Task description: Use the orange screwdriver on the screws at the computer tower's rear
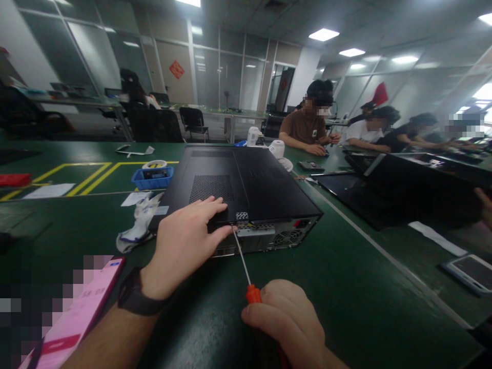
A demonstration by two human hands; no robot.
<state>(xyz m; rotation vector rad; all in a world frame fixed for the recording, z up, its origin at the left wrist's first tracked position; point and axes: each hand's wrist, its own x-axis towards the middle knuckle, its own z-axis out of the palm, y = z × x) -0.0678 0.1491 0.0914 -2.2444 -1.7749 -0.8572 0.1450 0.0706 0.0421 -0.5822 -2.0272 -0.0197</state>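
Observation:
A black computer case (265, 184) lies on its side on the green table, its rear panel with a fan grille and power socket facing me. My right hand (288, 318) is wrapped round the orange handle of a screwdriver (242, 259). The shaft reaches up to the rear edge of the case, and its tip is by my left thumb. My left hand (192, 225) rests on the case's top panel, fingers stretched out, with the thumb at that edge. Whether a screw sits under the tip is too small to tell.
Left of the case are a blue bin (152, 178), a roll of tape (154, 164) and white gloves (139, 220). A pink-screened device (86, 307) lies at the lower left. To the right stand another opened case (426, 189) and a phone (471, 271). Several people sit beyond.

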